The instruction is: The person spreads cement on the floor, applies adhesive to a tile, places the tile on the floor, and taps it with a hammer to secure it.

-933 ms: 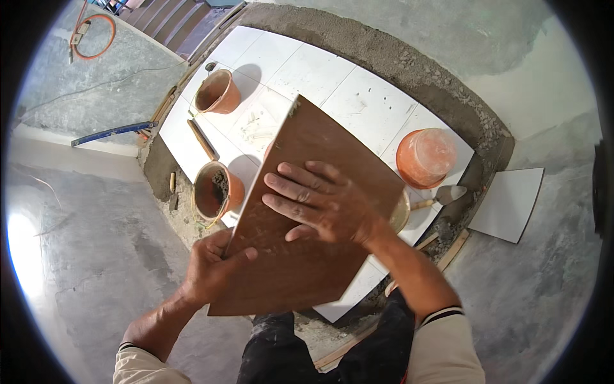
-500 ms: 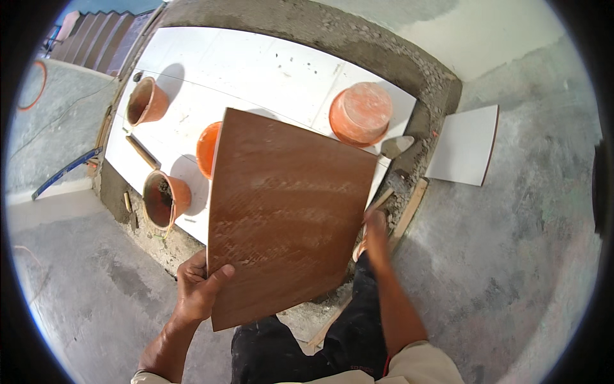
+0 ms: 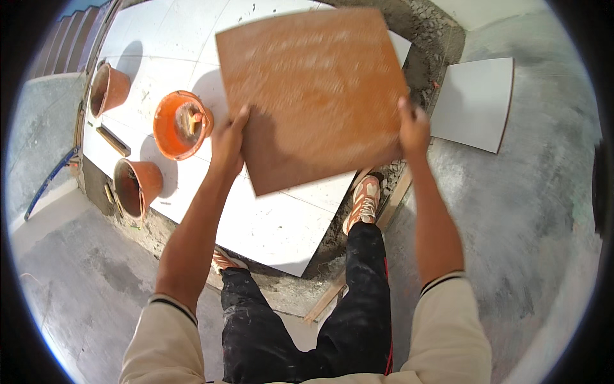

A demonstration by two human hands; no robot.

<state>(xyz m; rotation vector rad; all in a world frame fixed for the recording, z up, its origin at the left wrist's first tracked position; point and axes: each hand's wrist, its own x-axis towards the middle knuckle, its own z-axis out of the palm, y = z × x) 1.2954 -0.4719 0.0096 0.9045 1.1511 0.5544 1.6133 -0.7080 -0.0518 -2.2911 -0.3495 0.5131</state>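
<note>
Between my two hands is a large square tile [image 3: 316, 96], its brown ridged back turned up toward me. My left hand [image 3: 229, 142] is closed on its left edge, thumb over the brown face. At the opposite edge, my right hand [image 3: 414, 128] grips the tile too, slightly smeared by motion. The tile hangs above a floor of laid white tiles [image 3: 272, 233] and covers part of it. An orange bucket [image 3: 167, 137] with a yellowish tool and murky contents stands on the white tiles, left of my left hand.
Two more buckets, one far left [image 3: 110, 91] and one nearer [image 3: 141, 187], stand along the left side. A wooden-handled bar [image 3: 113, 141] lies between them. Another white tile [image 3: 474, 102] rests on grey concrete at right. Wooden strips [image 3: 394, 195] and rubble edge the tiled area.
The tile has been lifted forward and away from me. My right hand, formerly off it, now holds its right edge. The orange bucket and more laid tiles have come into sight.
</note>
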